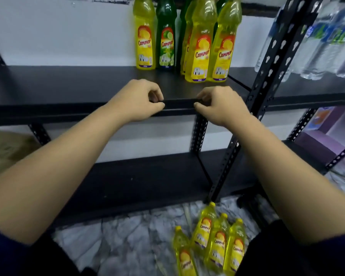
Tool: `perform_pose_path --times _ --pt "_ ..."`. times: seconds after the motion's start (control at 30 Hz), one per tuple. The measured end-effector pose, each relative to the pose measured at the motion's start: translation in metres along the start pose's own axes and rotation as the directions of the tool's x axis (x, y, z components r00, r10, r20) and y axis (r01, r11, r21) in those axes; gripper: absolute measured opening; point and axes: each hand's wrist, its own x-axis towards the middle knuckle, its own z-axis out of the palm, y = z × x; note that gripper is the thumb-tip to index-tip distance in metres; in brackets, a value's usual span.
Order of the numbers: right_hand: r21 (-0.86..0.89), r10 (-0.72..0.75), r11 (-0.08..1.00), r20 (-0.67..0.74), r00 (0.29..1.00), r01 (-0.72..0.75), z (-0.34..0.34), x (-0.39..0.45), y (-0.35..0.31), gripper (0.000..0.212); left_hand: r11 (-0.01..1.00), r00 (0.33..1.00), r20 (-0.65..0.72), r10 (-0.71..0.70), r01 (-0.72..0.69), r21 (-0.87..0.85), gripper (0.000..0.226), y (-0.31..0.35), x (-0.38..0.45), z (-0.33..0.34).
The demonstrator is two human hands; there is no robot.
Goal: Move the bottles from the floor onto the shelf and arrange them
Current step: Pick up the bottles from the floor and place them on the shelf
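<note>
Several yellow dish-soap bottles (213,246) stand in a cluster on the marble floor at the lower right. On the black middle shelf (68,86), a yellow bottle (144,36) and a green bottle (166,36) stand at the back. Two more yellow bottles (200,44) (225,42) stand nearer the front, with others partly hidden behind them. My left hand (139,100) and my right hand (219,104) hover side by side at the shelf's front edge. Their fingers are loosely curled and hold nothing.
A black perforated upright (271,62) divides this rack from a neighbouring one that holds packs of water bottles (323,40). A lower black shelf (137,180) sits below. A cardboard box (6,148) is at the left and a purple box (327,128) at the right.
</note>
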Motion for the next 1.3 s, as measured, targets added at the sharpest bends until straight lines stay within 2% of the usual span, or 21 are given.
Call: perform_pose_path --times 0.07,0.13,0.2,0.27,0.33,0.4,0.43,0.53,0.67,0.73,0.83,0.9,0.97,1.13,1.23,1.3 --pt "0.04 -0.031 0.999 0.101 0.994 0.027 0.0 -0.029 -0.002 0.033 0.999 0.993 0.109 -0.042 0.04 0.015 0.016 0.004 -0.038 0.008" --pt "0.061 -0.024 0.998 0.24 0.971 0.01 0.009 -0.058 -0.001 0.034 0.99 0.948 0.29 -0.132 0.113 0.082 0.023 -0.001 -0.068 0.023" --pt "0.061 0.004 0.998 0.399 0.917 -0.031 0.026 -0.087 0.0 0.041 0.965 0.837 0.487 -0.248 0.17 0.198 0.032 -0.013 -0.095 0.047" --pt "0.038 0.029 0.998 0.545 0.838 -0.059 0.049 -0.115 0.001 0.046 0.935 0.688 0.644 -0.336 0.164 0.313 0.039 -0.024 -0.12 0.077" --pt "0.003 0.06 0.996 0.674 0.736 -0.084 0.076 -0.144 0.002 0.038 0.913 0.542 0.741 -0.396 0.148 0.38 0.042 -0.03 -0.145 0.108" --pt "-0.016 0.098 0.99 0.783 0.614 -0.137 0.104 -0.175 0.003 0.028 0.907 0.434 0.797 -0.419 0.156 0.391 0.045 -0.037 -0.169 0.138" --pt "-0.029 0.11 0.988 0.824 0.556 -0.152 0.118 -0.19 0.003 0.028 0.905 0.404 0.811 -0.424 0.163 0.392 0.047 -0.041 -0.181 0.151" --pt "-0.084 0.156 0.98 0.889 0.431 -0.183 0.158 -0.23 0.006 0.038 0.9 0.365 0.822 -0.437 0.181 0.397 0.051 -0.055 -0.214 0.188" --pt "-0.122 0.205 0.959 0.922 0.327 -0.257 0.196 -0.277 0.014 0.041 0.894 0.341 0.832 -0.437 0.263 0.362 0.048 -0.079 -0.252 0.237" --pt "-0.122 0.218 0.945 0.926 0.308 -0.304 0.216 -0.299 0.02 0.041 0.871 0.273 0.853 -0.446 0.351 0.343 0.047 -0.094 -0.27 0.263" --pt "-0.111 0.259 0.883 0.925 0.276 -0.457 0.253 -0.333 0.034 0.045 0.842 0.163 0.877 -0.452 0.402 0.36 0.045 -0.105 -0.286 0.302" --pt "-0.132 0.311 0.837 0.914 0.262 -0.532 0.276 -0.352 0.044 0.05 0.825 0.176 0.88 -0.441 0.464 0.321 0.041 -0.108 -0.29 0.332" --pt "-0.148 0.358 0.806 0.893 0.273 -0.573 0.299 -0.364 0.055 0.057 0.793 0.225 0.87 -0.44 0.552 0.259 0.032 -0.108 -0.293 0.361" --pt "-0.096 0.496 0.731 0.755 0.43 -0.675 0.346 -0.354 0.084 0.062 0.799 0.417 0.781 -0.465 0.578 0.167 0.038 -0.109 -0.288 0.429" --pt "-0.093 0.559 0.72 0.665 0.496 -0.687 0.37 -0.336 0.105 0.065 0.734 0.468 0.715 -0.52 0.673 0.094 0.059 -0.109 -0.28 0.467" --pt "-0.114 0.593 0.715 0.622 0.512 -0.69 0.389 -0.326 0.12 0.069 0.697 0.489 0.661 -0.569 0.714 0.072 0.078 -0.109 -0.276 0.491"
